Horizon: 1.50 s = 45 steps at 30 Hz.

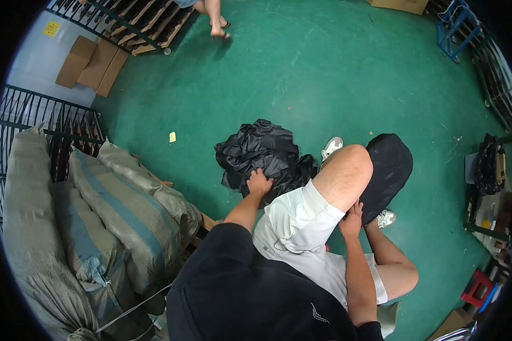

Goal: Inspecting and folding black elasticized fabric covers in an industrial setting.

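Nearest us, our right hand meets the near left edge of a black, elongated, round-ended piece, its long axis running away and slightly rightward. Farther out, our left hand, fingers loosely bent, rests on a crumpled, glossy black sheet heap on the green floor. We cannot tell whether either grips.

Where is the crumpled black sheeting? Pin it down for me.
In the head view, the crumpled black sheeting lies on the green floor near mid-picture, left of the raised knee, with the left hand on its near side.
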Available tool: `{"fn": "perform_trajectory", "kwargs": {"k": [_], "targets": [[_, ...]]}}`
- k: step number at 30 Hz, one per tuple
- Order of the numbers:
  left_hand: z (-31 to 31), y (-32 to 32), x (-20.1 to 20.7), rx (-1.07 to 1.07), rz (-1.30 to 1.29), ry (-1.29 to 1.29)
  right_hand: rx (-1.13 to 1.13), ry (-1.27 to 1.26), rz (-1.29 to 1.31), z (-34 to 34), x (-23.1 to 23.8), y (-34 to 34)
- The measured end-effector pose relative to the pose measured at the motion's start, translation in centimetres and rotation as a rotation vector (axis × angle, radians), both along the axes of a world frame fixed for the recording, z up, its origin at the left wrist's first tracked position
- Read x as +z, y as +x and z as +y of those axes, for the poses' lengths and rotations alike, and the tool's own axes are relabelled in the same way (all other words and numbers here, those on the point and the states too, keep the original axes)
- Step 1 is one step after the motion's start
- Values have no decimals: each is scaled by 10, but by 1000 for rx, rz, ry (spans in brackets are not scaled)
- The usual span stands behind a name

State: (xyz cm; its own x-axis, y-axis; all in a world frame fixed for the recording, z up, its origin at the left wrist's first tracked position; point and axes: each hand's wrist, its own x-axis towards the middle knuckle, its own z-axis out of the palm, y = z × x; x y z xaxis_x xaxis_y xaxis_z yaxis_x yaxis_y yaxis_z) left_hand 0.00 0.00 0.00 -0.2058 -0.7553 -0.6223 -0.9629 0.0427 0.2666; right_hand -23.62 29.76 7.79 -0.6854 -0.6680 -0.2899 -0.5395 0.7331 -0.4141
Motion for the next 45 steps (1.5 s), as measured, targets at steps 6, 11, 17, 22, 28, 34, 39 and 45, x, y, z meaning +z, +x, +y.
{"fn": "perform_trajectory", "kwargs": {"k": [6, 11, 17, 22, 28, 34, 39, 45], "targets": [[-24, -19, 16, 20, -40, -540, 12, -36, -9, -17, 6, 4], [-50, -35, 10, -6, 116, -270, -21, -64, -15, -2, 3, -5], [-103, -17, 80, 603, 1119, 523, 19, -75, -83, 8, 5, -23], [-130, -44, 266, 491, 1681, 598, 130, 9, -367, -7, 100, -58], [-46, -206, 399, -14, 1756, 237, 165, -331, -544, 2, 150, -127], [122, -343, 352, -1664, 1186, -529, -223, -1617, -1697, 4, 227, -178], [175, -395, 304, -1635, 1121, -443, -535, -1754, -1250, 38, 233, -236], [175, -415, 320, -1211, 1150, -132, -700, -1840, -1032, 70, 234, -260]]}}
